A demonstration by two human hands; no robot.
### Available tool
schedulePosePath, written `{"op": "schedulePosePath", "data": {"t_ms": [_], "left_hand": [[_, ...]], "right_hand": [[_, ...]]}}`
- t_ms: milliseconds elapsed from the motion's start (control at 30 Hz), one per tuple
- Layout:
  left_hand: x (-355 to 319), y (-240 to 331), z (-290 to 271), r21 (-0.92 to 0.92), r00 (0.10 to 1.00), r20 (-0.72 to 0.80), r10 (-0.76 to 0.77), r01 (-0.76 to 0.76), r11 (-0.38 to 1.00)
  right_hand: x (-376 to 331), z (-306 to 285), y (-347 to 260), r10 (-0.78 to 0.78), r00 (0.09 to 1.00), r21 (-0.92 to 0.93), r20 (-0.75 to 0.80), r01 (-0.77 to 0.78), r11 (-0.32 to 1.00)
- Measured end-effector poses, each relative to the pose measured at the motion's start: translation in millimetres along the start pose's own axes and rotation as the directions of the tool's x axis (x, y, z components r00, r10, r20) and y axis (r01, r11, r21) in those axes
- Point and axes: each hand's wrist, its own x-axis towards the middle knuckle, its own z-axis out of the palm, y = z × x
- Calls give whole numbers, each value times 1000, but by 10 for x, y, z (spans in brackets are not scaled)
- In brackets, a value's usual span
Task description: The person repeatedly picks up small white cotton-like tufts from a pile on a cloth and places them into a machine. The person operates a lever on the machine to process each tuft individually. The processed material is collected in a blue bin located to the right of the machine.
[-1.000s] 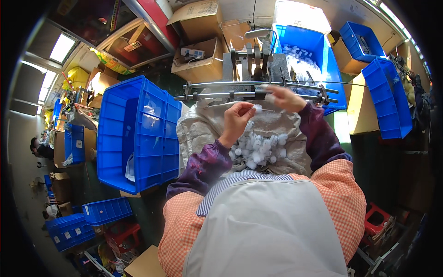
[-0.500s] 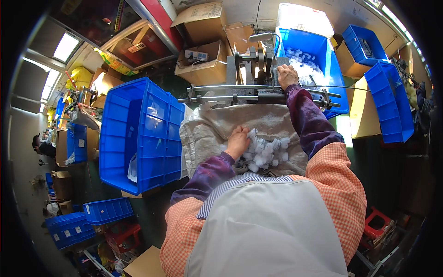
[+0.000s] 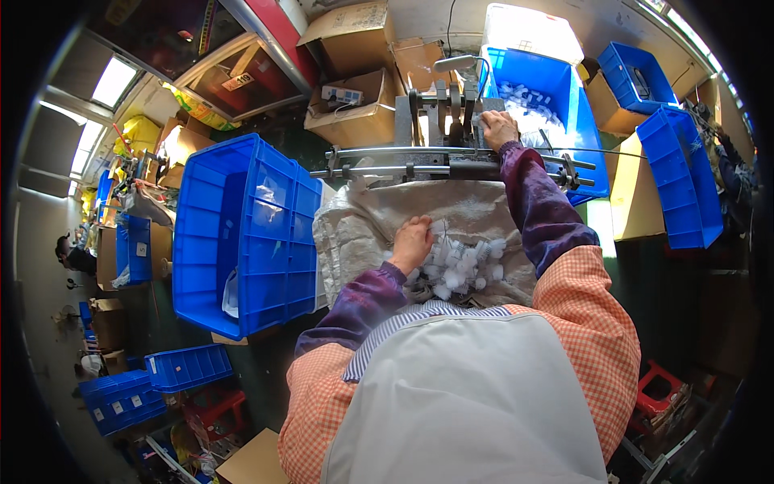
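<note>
A heap of small translucent white plastic pieces (image 3: 461, 270) lies on a grey-beige woven sack cloth (image 3: 355, 222) in front of my body. At the heap's upper left edge is my left hand (image 3: 412, 242), its fingers curled together; whatever they may pinch is too small to make out. Farther off, my right hand (image 3: 499, 129) is closed at the right side of a metal bench machine (image 3: 455, 121), its fingertips bent over a pale spot by the dark block. What they grip there is hidden. Two horizontal steel rods (image 3: 387, 153) run across the machine's near side.
Behind my right hand stands a blue bin (image 3: 586, 113) holding more white pieces. A large blue crate (image 3: 274, 234) rests on its side at left. Cardboard boxes (image 3: 355, 109) are at the back, and more blue crates (image 3: 681, 177) stand at right. A lamp (image 3: 457, 64) overhangs the machine.
My left hand has shifted slightly up and left, drawing back from the heap's middle. My right hand stays at the machine, with its fingers a little changed in pose.
</note>
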Motion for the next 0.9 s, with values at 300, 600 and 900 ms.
{"op": "schedulePosePath", "data": {"t_ms": [300, 600, 900], "left_hand": [[80, 169, -114, 159, 986, -5, 167, -164, 974], [145, 38, 106, 133, 944, 206, 259, -289, 948], [127, 68, -96, 117, 980, 112, 167, -180, 977]], "right_hand": [[-124, -125, -5, 194, 981, -245, 0, -188, 951], [-192, -22, -231, 137, 990, -171, -12, -137, 976], [-179, 39, -602, 64, 997, -251, -44, -73, 965]]}}
